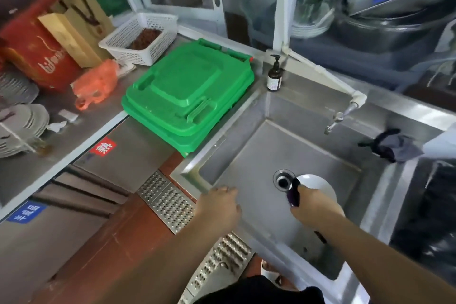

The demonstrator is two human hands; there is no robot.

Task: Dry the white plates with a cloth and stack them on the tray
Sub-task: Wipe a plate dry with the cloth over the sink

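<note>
Right hand [304, 201] grips a dark cloth [294, 194] against the white plate [318, 186], held over the sink [249, 153], probably so drips fall in. Left hand [218, 202] relaxed, holding nothing, at the sink's near rim, likely bracing.

White plate [318, 186], purple cloth [293, 196], green bin lid [190, 89].

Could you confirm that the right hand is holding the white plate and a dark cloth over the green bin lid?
Not quite: the right hand holds the white plate and dark cloth over the steel sink, not the green bin lid, as the head view shows.
</note>
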